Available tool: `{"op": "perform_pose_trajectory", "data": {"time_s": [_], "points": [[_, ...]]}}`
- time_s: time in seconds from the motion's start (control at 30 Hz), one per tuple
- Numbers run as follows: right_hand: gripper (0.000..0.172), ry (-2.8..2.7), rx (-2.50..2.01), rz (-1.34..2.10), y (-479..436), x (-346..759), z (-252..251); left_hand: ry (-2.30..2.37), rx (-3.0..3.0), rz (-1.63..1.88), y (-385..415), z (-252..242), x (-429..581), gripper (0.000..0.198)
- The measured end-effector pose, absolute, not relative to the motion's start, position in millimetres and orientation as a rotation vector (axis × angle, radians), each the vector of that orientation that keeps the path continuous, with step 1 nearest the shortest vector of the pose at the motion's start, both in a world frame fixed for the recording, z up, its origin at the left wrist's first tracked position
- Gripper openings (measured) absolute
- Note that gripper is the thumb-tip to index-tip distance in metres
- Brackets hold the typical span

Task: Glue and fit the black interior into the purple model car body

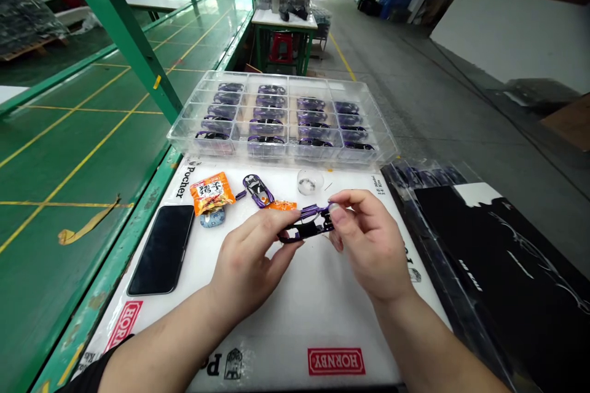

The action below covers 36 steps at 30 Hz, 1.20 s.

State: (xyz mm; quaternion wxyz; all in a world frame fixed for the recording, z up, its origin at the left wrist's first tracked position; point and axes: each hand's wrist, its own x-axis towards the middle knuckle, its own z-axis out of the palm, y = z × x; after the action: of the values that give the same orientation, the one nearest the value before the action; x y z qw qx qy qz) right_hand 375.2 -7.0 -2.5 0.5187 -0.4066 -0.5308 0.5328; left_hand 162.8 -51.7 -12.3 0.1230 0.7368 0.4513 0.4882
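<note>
the purple-and-black model car shell (pixel 306 227) is held just above the white printed mat (pixel 295 331), between both hands; the left hand (pixel 251 261) has its fingers (pixel 271 227) closed on the shell's left end, and the right hand (pixel 373 245) pinches its right end; a firm, even hold at both ends suits so thin a frame; a second shell (pixel 258 190) lies just ahead on the mat, near an orange snack packet (pixel 212 192) and a small clear cup (pixel 310 182); beyond stands a clear compartmented tray (pixel 276 116) of similar shells; a black smartphone (pixel 161 250) lies to the left.
</note>
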Motion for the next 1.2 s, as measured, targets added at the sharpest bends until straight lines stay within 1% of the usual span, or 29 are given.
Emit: {"op": "perform_pose_trajectory", "data": {"time_s": [0.1,0.2,0.3,0.47,0.7,0.93,1.03,1.2], "points": [[0.022,-1.318,-0.922,1.31,-3.4,381.7,-4.2,1.235,1.632,1.34,-51.6,-9.6,164.8,0.046],[0.025,-1.385,-0.892,1.292,2.4,387.3,-6.7,1.027,1.02,1.218,-48.9,-8.7,168.4,0.049],[0.029,-1.449,-0.876,1.289,6.1,389.9,-8.7,0.885,0.72,1.138,-45.1,-8.1,170.9,0.052],[0.036,-1.425,-0.93,1.352,4.9,389.0,-12.0,0.855,0.654,1.131,-43.6,-7.7,171.0,0.05],[0.036,-1.466,-1.02,1.202,0.3,385.9,-11.1,0.917,0.714,1.066,-46.0,-8.7,173.2,0.048],[0.037,-1.57,-0.991,1.081,-5.1,385.8,-6.6,0.956,0.747,1.129,-47.4,-5.4,175.0,0.049],[0.036,-1.549,-0.95,1.1,-5.8,385.9,-7.5,0.926,0.75,1.129,-49.6,-6.4,175.8,0.046],[0.038,-1.488,-0.877,1.175,-5.6,386.9,-13.4,0.918,0.784,1.167,-51.8,-7.7,177.0,0.047]]}}
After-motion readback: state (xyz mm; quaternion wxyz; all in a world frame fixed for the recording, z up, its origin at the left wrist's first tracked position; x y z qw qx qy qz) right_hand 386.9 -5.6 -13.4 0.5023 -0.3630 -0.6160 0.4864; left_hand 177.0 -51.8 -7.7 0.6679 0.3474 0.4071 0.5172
